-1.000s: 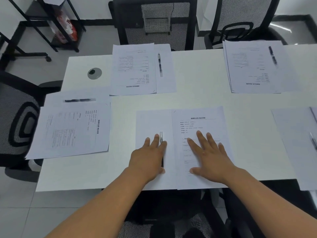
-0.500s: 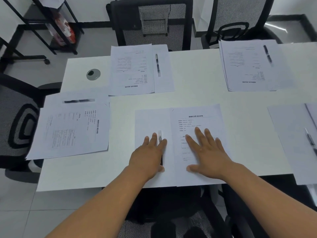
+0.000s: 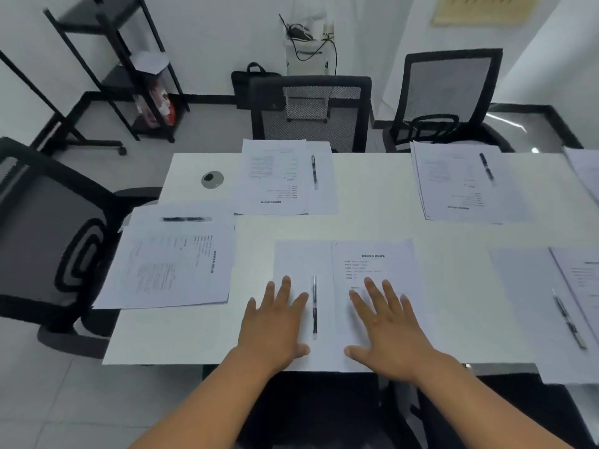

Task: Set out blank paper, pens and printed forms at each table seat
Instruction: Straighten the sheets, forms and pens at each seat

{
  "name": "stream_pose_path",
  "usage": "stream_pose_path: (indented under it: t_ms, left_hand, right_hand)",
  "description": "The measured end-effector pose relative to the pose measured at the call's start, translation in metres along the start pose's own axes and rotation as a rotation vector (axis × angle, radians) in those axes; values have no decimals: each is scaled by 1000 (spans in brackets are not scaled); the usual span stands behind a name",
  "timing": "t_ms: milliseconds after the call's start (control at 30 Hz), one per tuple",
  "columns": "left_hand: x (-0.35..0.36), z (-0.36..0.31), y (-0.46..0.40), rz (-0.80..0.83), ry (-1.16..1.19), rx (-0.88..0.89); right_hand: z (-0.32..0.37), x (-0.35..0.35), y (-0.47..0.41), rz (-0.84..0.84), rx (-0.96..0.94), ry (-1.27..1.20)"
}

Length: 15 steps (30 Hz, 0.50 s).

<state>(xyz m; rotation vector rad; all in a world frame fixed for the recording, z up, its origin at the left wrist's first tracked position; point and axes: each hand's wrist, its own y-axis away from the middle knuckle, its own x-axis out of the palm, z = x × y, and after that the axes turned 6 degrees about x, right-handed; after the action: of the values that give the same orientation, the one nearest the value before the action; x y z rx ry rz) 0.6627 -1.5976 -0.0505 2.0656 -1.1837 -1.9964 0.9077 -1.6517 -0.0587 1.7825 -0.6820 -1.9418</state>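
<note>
Near edge of the white worktop [image 3: 372,222]: a blank sheet [image 3: 291,260] lies left of a printed form [image 3: 382,264], the form overlapping its right margin. A pen [image 3: 314,306] lies on the blank sheet, pointing away from the near edge, just beside the form. The left hand [image 3: 275,322] rests flat on the blank sheet, fingers straight and spread, grasping nothing, apart from the pen. The right hand [image 3: 389,325] rests flat on the printed form, fingers spread, grasping nothing. Further paper sets with pens lie along the left, far and right edges
</note>
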Motion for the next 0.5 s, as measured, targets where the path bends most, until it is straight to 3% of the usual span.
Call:
stream_pose_path:
  t_ms: [267,500]
  left_hand:
    - [-58,10,67,-105,-10,-111]
    - [-113,0,134,-290,-35,-259]
  right_hand:
    - [48,-64,46,-164,-74,27]
    - [74,-133,97,-360,-178,11]
